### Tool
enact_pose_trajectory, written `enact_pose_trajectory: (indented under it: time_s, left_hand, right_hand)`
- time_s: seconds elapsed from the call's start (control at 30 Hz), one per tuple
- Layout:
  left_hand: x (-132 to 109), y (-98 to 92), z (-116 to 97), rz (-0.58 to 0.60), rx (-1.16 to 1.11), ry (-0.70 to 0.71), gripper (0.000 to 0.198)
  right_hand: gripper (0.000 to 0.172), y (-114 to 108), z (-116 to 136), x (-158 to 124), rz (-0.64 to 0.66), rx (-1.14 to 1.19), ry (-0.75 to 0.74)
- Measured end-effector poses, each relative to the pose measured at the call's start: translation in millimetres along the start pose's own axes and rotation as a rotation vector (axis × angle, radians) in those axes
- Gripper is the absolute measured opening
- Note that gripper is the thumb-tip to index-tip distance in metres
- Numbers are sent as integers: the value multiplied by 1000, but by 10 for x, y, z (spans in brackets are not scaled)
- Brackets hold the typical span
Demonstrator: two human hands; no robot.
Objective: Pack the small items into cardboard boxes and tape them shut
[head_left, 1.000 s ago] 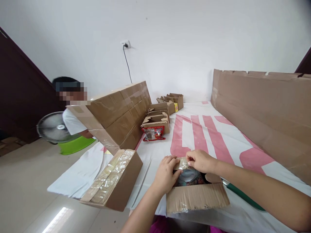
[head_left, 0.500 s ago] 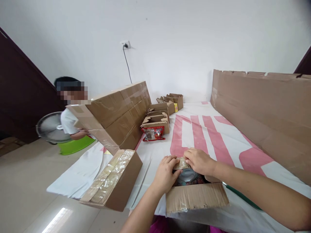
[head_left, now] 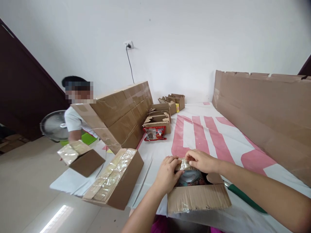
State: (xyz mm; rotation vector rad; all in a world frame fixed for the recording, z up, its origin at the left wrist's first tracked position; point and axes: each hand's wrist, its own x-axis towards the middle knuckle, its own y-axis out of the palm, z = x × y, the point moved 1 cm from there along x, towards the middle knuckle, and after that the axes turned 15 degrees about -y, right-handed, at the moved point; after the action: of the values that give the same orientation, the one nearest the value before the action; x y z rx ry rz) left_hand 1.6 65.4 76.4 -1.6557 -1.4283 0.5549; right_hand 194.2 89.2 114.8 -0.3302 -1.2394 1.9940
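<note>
A small open cardboard box sits right in front of me on the white and pink sheet, with a packet showing inside it. My left hand and my right hand meet over the box's far edge. Both pinch a crumpled piece of clear tape on the box's far flap. A green-handled tool lies to the right of the box, partly under my right forearm.
A taped box lies at my left. Behind it stands a long stack of taped boxes, then several open small boxes and a red packet. Tall cardboard walls the right. A co-worker holds a taped box beside a fan.
The co-worker at the left has come nearer and now holds a small taped box out in front. My hands stay pinched on the tape at the box's far flap, barely shifted.
</note>
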Motion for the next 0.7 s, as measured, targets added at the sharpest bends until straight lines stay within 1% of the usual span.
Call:
enact_pose_trajectory:
  time_s: [0.07,0.13,0.2,0.27,0.3,0.33,0.4,0.53,0.7]
  left_hand:
    - [-2,-3,-6,-1,2,-2,34]
    - [0,-5,-12,-4,3,0,33]
    - [3,-5,-16,-6,1,5,31]
    - [5,-1,-16,-7,2,8,29]
    - [5,1,-14,-7,4,7,28]
    - [4,3,-13,-5,6,6,26]
    - [3,2,-14,1,8,9,25]
    - [4,-11,-22,19,11,5,26]
    - [8,-13,-21,26,10,-10,29]
  right_hand:
    - [17,10,36,-14,-1,37,-3]
    - [14,57,102,-32,-20,21,-20]
    - [14,127,176,-42,-34,-69,-65]
    - [7,201,233,-39,-25,-191,-126]
    - [6,232,251,-33,-10,-241,-151]
    - [9,255,260,-24,5,-271,-155]
    - [13,279,257,-2,21,-293,-109]
    - [13,274,227,35,-13,-303,61]
    - [18,294,247,24,-22,-352,126]
